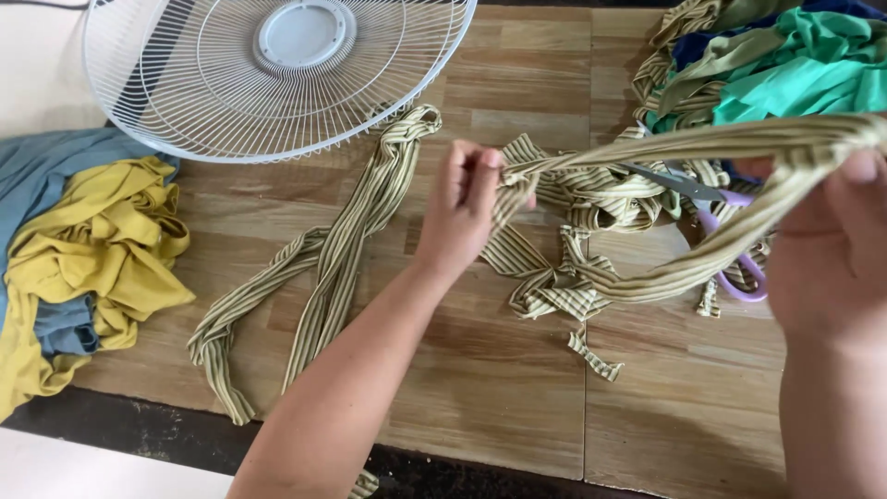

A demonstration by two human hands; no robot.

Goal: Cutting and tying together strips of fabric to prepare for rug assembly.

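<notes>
Head view: the left hand (467, 208) pinches one end of a soft, olive-and-cream striped fabric strip (684, 148), its fingers closed on the cloth. The right hand (827, 254) grips the other end, pulling the strip taut above the wood-grain tabletop (480, 370). Beneath it lie crumpled striped scraps (554, 286) and purple-handled scissors (725, 245). A white wire fan grille (277, 74) rests upper left, beside limp mustard cloth (102, 249).
</notes>
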